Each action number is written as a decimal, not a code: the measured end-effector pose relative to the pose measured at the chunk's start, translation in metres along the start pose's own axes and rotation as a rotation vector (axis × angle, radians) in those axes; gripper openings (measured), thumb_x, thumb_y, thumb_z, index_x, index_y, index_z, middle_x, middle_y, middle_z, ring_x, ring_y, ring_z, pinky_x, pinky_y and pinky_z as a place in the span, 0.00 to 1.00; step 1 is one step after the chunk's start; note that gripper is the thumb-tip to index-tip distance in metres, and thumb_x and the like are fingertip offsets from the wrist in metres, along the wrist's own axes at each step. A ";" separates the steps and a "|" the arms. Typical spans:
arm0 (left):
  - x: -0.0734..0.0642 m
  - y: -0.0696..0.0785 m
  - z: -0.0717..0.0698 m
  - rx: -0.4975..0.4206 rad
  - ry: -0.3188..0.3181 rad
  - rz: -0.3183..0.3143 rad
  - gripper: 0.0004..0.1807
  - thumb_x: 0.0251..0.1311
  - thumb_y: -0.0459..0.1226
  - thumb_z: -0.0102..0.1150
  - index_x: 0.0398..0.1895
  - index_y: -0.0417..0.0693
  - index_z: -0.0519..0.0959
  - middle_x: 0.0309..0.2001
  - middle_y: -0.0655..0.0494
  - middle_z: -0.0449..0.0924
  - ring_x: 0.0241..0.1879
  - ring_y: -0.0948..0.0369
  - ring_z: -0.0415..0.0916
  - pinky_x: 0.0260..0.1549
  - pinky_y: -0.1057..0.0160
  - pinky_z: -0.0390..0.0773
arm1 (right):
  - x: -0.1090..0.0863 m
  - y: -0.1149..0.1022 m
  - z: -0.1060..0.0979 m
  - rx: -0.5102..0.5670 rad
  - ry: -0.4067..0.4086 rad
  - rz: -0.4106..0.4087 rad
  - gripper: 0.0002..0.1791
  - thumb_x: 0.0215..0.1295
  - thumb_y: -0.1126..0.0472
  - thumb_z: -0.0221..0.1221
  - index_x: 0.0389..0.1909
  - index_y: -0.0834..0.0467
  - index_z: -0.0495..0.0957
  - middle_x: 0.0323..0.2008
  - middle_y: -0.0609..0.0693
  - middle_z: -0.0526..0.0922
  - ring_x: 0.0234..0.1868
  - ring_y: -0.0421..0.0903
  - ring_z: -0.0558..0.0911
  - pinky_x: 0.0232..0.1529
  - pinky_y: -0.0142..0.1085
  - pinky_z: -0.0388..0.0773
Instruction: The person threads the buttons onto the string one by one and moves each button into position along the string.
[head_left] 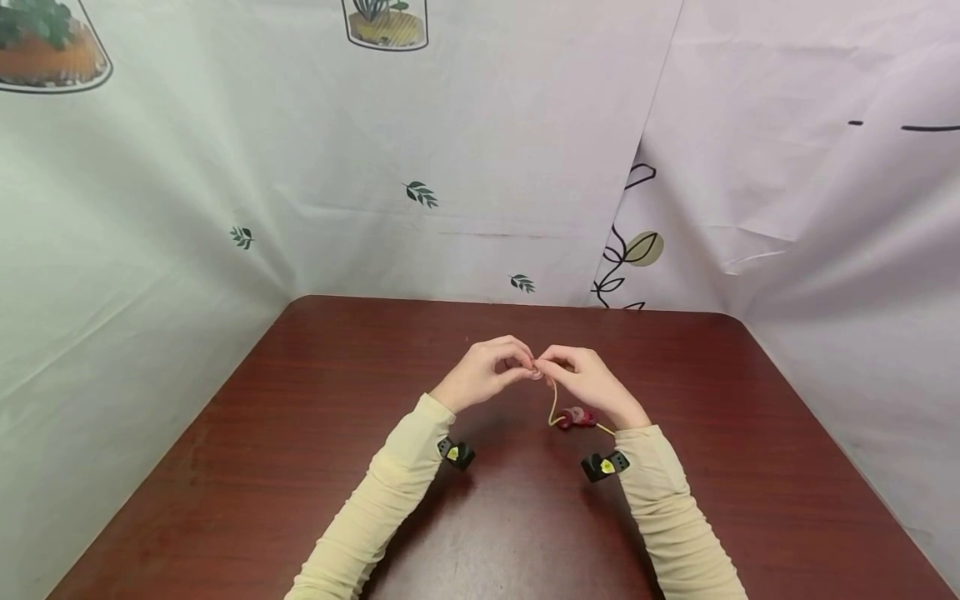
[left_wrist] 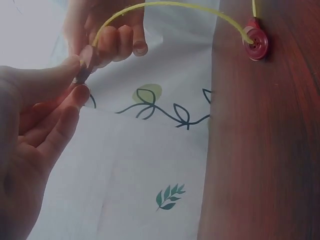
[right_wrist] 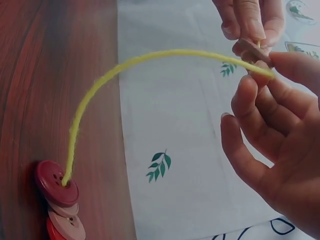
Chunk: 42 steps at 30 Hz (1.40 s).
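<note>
Both hands meet above the table, fingertips close together around a brownish-pink button (right_wrist: 255,52) seen nearly edge-on. My left hand (head_left: 487,372) has its thumb and fingertips against one side of it, where a short bit of yellow string (right_wrist: 172,52) shows at the fingertips. From the other side my right hand (head_left: 591,383) pinches the button between thumb and index finger. The string runs over the right fingers and arches down to a dark red button (right_wrist: 56,182). More pink and red buttons (head_left: 577,417) are threaded behind that one. Fingers partly hide the held button.
The dark reddish-brown table (head_left: 247,467) has rounded far corners. White cloth (head_left: 480,150) with printed leaves and plants hangs behind it and along both sides. A small black wrist camera (head_left: 456,452) sits on the left sleeve, another camera (head_left: 600,467) on the right.
</note>
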<state>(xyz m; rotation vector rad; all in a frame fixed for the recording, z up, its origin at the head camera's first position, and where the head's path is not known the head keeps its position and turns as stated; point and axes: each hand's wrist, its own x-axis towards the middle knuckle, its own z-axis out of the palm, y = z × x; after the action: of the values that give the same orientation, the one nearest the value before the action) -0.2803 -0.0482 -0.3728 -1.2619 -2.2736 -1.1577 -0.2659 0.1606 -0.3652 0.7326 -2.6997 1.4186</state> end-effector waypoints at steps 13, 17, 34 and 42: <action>0.000 -0.002 -0.009 0.139 -0.005 0.021 0.04 0.55 0.34 0.68 0.30 0.49 0.81 0.34 0.58 0.84 0.37 0.61 0.80 0.42 0.62 0.74 | -0.003 0.004 -0.007 -0.006 0.064 0.033 0.10 0.66 0.51 0.60 0.35 0.53 0.84 0.27 0.48 0.83 0.27 0.42 0.78 0.31 0.31 0.72; 0.000 0.000 -0.019 0.226 -0.040 -0.011 0.03 0.56 0.36 0.68 0.30 0.51 0.82 0.31 0.60 0.84 0.33 0.58 0.79 0.41 0.60 0.71 | -0.003 0.006 -0.009 0.020 0.054 0.060 0.11 0.64 0.50 0.62 0.34 0.53 0.84 0.31 0.51 0.86 0.29 0.41 0.80 0.37 0.34 0.78; -0.001 0.006 -0.044 0.228 -0.124 -0.055 0.03 0.54 0.34 0.68 0.28 0.51 0.83 0.24 0.63 0.83 0.25 0.69 0.74 0.32 0.62 0.75 | -0.005 0.015 -0.013 -0.027 -0.016 0.120 0.10 0.60 0.48 0.65 0.29 0.51 0.85 0.31 0.54 0.88 0.35 0.50 0.82 0.40 0.37 0.76; -0.003 0.004 -0.052 0.189 -0.192 -0.073 0.03 0.54 0.34 0.68 0.28 0.50 0.83 0.25 0.61 0.84 0.23 0.71 0.73 0.27 0.73 0.71 | -0.004 0.024 -0.013 -0.045 -0.078 0.137 0.10 0.62 0.52 0.64 0.29 0.54 0.84 0.32 0.58 0.87 0.39 0.58 0.82 0.41 0.36 0.75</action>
<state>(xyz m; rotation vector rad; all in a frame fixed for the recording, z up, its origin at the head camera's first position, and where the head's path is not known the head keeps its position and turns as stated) -0.2811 -0.0882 -0.3397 -1.2732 -2.5185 -0.8508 -0.2742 0.1835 -0.3772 0.6238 -2.8826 1.3767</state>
